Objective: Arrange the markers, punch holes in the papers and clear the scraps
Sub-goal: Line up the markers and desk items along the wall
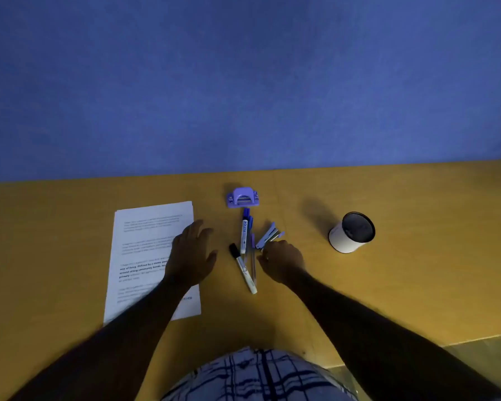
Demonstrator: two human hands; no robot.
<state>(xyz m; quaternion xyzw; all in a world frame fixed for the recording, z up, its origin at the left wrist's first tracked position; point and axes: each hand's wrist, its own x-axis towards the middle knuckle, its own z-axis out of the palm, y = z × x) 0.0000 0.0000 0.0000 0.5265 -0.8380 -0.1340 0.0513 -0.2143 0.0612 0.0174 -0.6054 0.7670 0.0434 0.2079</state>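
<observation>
Several markers and pens lie in a loose pile on the yellow desk (pixel 417 285): a blue-capped marker (pixel 244 231), a black-capped marker (pixel 242 267) and some pale blue pens (pixel 269 235). My right hand (pixel 282 263) hovers just right of the pile, fingers curled by the pale blue pens; whether it grips one I cannot tell. My left hand (pixel 192 257) rests spread over the right edge of a stack of printed papers (pixel 145 256), holding nothing. A purple hole punch (pixel 242 197) stands behind the markers.
A white pen holder with a dark mesh inside (pixel 351 233) stands to the right of the pile. A blue partition wall (pixel 243 82) rises behind the desk. My checked shirt (pixel 258 374) is at the desk's near edge.
</observation>
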